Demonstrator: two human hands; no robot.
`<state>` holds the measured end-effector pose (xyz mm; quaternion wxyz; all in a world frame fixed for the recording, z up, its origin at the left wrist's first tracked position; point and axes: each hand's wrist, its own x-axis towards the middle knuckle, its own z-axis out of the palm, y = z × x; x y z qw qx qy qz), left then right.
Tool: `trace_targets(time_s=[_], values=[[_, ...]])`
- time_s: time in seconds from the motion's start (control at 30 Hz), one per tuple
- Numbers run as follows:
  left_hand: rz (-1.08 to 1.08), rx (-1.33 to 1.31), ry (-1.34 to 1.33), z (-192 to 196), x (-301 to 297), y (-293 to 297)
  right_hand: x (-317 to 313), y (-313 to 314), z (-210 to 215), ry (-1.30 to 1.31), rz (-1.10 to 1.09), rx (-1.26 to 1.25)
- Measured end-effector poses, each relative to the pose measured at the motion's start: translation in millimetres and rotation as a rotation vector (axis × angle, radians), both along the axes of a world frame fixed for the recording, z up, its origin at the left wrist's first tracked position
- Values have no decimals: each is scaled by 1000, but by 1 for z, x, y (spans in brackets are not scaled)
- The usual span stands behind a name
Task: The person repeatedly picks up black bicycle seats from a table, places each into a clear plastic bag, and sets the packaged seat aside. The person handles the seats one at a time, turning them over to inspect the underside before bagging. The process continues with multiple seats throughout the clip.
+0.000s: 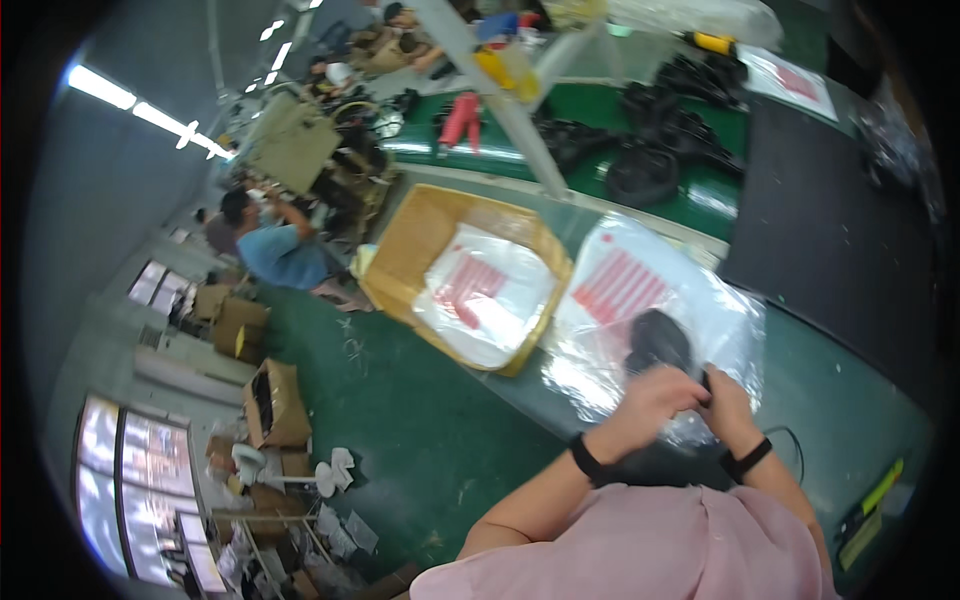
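My left hand (660,402) and my right hand (730,405) come together near the table's front edge. Both have curled fingers around the narrow near end of a black, rounded part (657,343), slightly smeared by motion; its exact kind I cannot make out. Beneath it lies a transparent plastic bag with red print (620,283), spread on the grey-green table. Left of that bag stands a yellow bin (402,240) holding more printed bags (485,300). Each of my wrists wears a black band.
Several black moulded parts (645,170) lie on the green bench surface behind a grey frame post (520,130). A black mat (835,240) covers the table's right side. At the right edge lies a yellow-green cutter (882,485). A person in blue (280,250) stands beyond the bin.
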<state>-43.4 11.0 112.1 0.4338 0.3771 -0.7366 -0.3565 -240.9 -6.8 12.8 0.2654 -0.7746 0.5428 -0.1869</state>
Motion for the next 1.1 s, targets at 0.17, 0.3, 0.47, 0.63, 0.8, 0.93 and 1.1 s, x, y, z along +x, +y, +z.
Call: trace_targets(time_s=[0.17, 0.3, 0.47, 0.63, 0.8, 0.93, 1.1], values=[[206, 330, -63, -21, 12, 9, -27, 0, -1, -742, -266, 617], [-311, 453, 52, -20, -62, 41, -23, 13, 15, -1224, -548, 852], [-568, 571, 134, -14, -136, 21, -83, -11, -14, -1141, -645, 408], [-464, 497, -59, -53, -98, -3, -249, -79, 22, -1030, -772, 323], [74, 300, -340, -130, -17, -29, -438, -192, -19, -1428, -972, -115], [278, 219, -672, -157, 19, -62, -268, -342, -26, -537, -635, -58], [347, 412, -867, -171, 42, -85, -79, -489, -65, 138, -110, -629]])
